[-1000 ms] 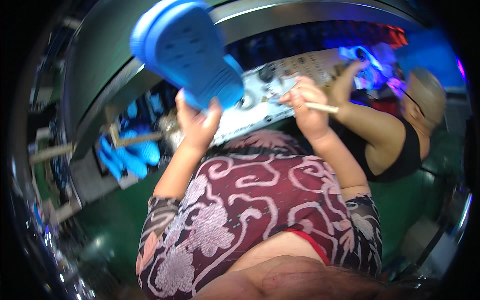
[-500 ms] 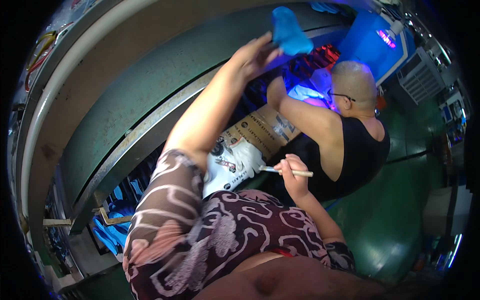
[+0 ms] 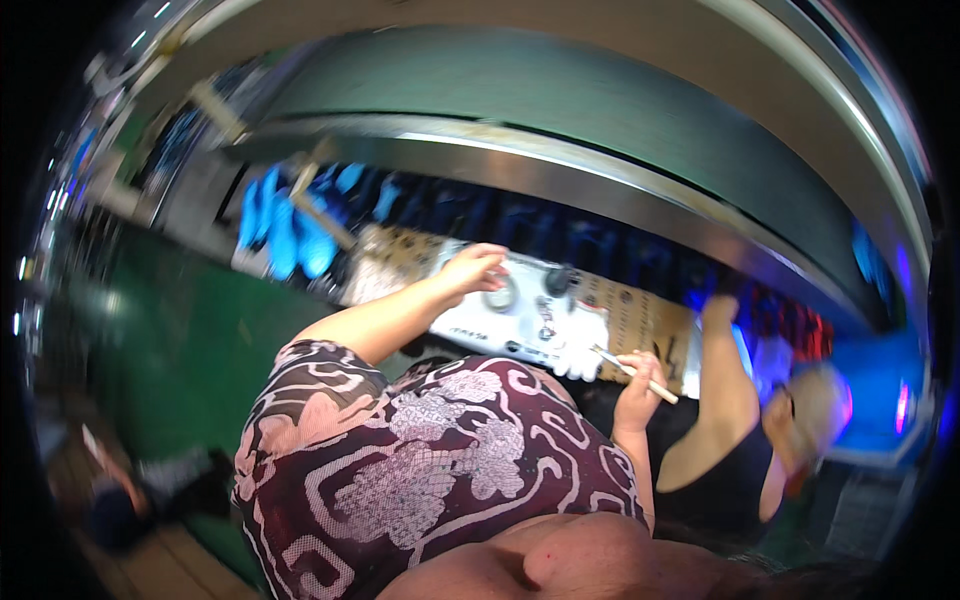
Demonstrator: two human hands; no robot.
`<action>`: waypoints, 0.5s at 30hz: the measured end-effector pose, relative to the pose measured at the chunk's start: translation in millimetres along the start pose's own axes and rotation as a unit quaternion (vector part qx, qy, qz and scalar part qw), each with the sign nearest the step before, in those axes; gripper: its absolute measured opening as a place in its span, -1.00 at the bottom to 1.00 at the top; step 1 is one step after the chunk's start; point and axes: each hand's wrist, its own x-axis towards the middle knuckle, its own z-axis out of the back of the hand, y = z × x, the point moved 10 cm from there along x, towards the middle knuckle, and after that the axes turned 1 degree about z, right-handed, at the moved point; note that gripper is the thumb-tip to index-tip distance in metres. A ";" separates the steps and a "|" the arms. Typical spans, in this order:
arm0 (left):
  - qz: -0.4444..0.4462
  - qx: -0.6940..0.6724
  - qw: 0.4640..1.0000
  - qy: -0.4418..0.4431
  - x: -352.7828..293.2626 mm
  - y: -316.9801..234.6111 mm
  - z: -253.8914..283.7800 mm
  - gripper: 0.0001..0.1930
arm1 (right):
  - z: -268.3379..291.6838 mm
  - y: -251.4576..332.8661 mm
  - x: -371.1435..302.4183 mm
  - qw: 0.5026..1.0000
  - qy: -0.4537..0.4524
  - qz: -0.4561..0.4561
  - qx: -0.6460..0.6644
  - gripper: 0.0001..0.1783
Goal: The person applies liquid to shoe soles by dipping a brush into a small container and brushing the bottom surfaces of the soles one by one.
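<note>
My right hand (image 3: 640, 385) is closed round the pale handle of a small brush (image 3: 652, 382). The brush tip points at a white glove (image 3: 578, 362) lying on the right end of a white printed sheet or package (image 3: 480, 325). Over that white surface hovers my left hand (image 3: 476, 272), fingers loosely bent and apart, with nothing visible in them. Just beyond its fingertips lies a grey roundish thing (image 3: 500, 296), blurred. A small dark round container (image 3: 557, 281) stands farther right on the same surface.
A green conveyor belt (image 3: 560, 95) with a metal edge runs across the far side. Blue shoe-shaped pieces (image 3: 285, 235) hang at the left. Brown cardboard (image 3: 640, 310) lies under the white surface. At right, a co-worker in a black top (image 3: 725, 460) reaches toward blue light.
The view has swung left. My left hand has drawn back from the belt, away from the blue shoe-shaped piece, to above the white surface. The brush stays in my right hand.
</note>
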 end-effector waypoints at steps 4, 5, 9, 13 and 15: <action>0.057 -0.064 0.953 -0.290 -115.6 100.4 225.3 -0.65 | -82.9 27.1 12.7 0.993 0.103 0.043 0.049 -0.45; 0.068 -0.093 0.936 -0.333 -144.2 119.3 259.3 -0.64 | -104.9 27.0 17.1 0.989 0.118 0.060 0.062 -0.45; 0.030 -0.058 0.867 -0.494 -223.2 136.4 359.8 -0.42 | -226.7 38.8 11.6 0.929 0.304 -0.046 0.204 -0.73; -0.012 -0.006 0.844 -0.537 -241.0 108.9 451.7 -0.19 | -364.0 64.8 -25.6 0.888 0.440 0.013 0.131 -0.74; -0.057 0.067 0.824 -0.560 -241.2 87.9 499.7 -0.10 | -435.7 59.4 -47.1 0.879 0.469 0.026 0.083 -0.71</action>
